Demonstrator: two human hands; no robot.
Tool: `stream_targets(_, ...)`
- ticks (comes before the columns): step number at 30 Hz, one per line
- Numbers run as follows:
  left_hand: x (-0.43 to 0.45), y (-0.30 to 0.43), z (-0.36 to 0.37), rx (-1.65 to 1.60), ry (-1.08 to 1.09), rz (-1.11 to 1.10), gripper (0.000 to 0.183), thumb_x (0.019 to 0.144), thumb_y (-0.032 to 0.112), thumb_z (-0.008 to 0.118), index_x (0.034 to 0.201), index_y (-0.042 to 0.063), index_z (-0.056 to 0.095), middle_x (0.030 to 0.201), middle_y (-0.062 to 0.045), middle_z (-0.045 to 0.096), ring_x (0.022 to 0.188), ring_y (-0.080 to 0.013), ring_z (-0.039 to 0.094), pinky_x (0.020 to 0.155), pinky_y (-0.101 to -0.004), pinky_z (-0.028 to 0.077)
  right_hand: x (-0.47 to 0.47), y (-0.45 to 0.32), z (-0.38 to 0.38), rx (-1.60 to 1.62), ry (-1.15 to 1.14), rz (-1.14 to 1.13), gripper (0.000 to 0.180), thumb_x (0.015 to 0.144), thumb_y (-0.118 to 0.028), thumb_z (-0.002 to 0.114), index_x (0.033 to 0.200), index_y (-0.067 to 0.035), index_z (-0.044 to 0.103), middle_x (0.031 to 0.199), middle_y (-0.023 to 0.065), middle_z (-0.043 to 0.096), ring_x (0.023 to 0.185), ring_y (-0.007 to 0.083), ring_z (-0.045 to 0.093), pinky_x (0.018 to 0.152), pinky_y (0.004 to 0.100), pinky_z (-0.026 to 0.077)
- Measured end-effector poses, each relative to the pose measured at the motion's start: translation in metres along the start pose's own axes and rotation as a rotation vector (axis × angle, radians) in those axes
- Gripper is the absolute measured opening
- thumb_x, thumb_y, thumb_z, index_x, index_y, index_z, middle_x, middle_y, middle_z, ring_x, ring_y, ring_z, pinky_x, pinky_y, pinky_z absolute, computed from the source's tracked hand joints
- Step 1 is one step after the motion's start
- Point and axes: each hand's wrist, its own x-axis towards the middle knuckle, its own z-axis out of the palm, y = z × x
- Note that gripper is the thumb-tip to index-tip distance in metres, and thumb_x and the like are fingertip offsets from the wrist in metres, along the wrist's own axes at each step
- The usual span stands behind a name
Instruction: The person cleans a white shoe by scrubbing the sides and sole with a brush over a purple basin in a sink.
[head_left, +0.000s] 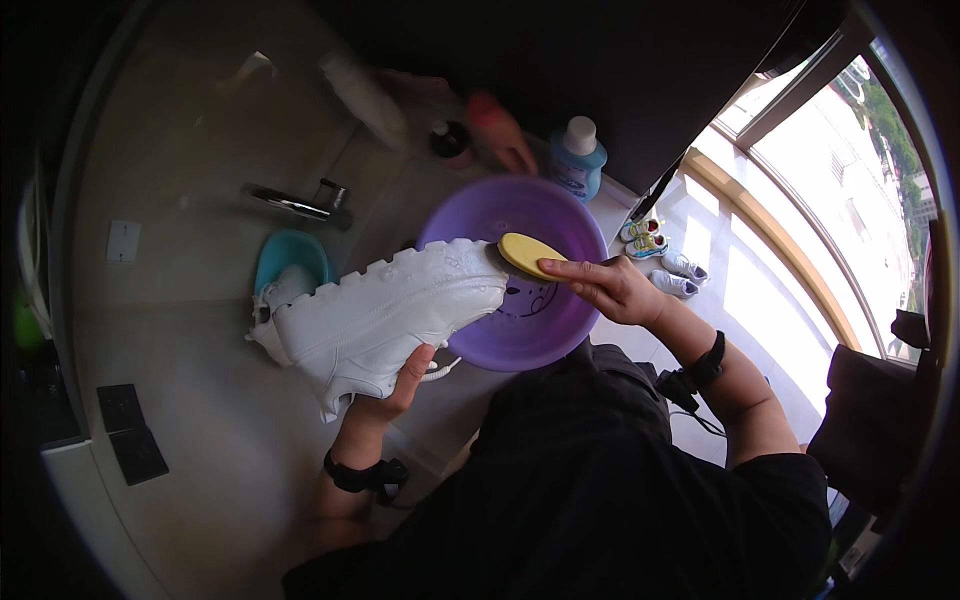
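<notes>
My left hand (401, 386) grips a white sneaker (375, 307) from below, near its opening. The shoe lies on its side in the air with the lugged sole edge upward and the toe pointing right. Some bubbles show on the sole edge near the toe. In my right hand (619, 289) is a yellow-backed scrubbing brush (531, 253); its dark bristles touch the toe end of the sole. A purple plastic basin (480, 356) is beneath the toe, with a dark printed drawing on its bottom. White laces (442, 371) hang beside my left hand.
A chrome faucet (292, 201) juts from the left wall. Below it a teal container (276, 247) holds another white shoe (289, 285), partly hidden. Behind the basin are a blue bottle (579, 169) with a white cap and a dark bottle (450, 142). Several shoes (675, 274) stand on the floor at right.
</notes>
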Motion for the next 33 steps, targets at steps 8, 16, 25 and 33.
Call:
stream_targets(8, 0.000, -0.004, 0.003, 0.060, 0.052, 0.027, 0.037, 0.095, 0.017, 0.070, 0.128, 0.000, 0.064, 0.121, -0.013, 0.070, 0.111, -0.0273, 0.067, 0.096, -0.0374, 0.053, 0.007, -0.004, 0.012, 0.010, 0.056, -0.019, 0.053, 0.099, -0.005, 0.058, 0.149, -0.022, 0.052, 0.124, 0.0098, 0.072, 0.070, 0.0273, 0.073, 0.074, 0.0350, 0.063)
stream_targets(16, 0.005, -0.002, 0.019, 0.229, 0.044, 0.156, 0.034, 0.097, 0.015, 0.067, 0.127, 0.000, 0.064, 0.119, -0.013, 0.071, 0.108, -0.0288, 0.068, 0.094, -0.0370, 0.054, 0.039, -0.016, 0.029, 0.086, 0.126, 0.084, 0.052, 0.103, -0.008, 0.053, 0.151, -0.024, 0.049, 0.129, 0.0089, 0.069, 0.075, 0.0291, 0.074, 0.076, 0.0364, 0.062)
stream_targets(25, 0.000, -0.012, 0.014, 0.165, 0.018, 0.094, 0.035, 0.097, 0.016, 0.067, 0.127, -0.001, 0.064, 0.121, -0.014, 0.069, 0.112, -0.0285, 0.066, 0.097, -0.0377, 0.052, 0.024, -0.013, 0.025, -0.039, -0.040, 0.091, 0.053, 0.103, -0.011, 0.055, 0.153, -0.026, 0.047, 0.123, 0.0107, 0.072, 0.076, 0.0272, 0.074, 0.074, 0.0371, 0.062)
stream_targets(33, -0.001, -0.014, 0.000, -0.022, 0.193, 0.035, 0.038, 0.097, 0.016, 0.067, 0.130, -0.003, 0.061, 0.126, -0.016, 0.066, 0.117, -0.0284, 0.063, 0.102, -0.0382, 0.048, 0.004, 0.000, 0.023, 0.070, 0.065, 0.156, 0.048, 0.105, -0.016, 0.053, 0.152, -0.025, 0.049, 0.138, 0.0065, 0.065, 0.087, 0.0274, 0.075, 0.083, 0.0351, 0.061)
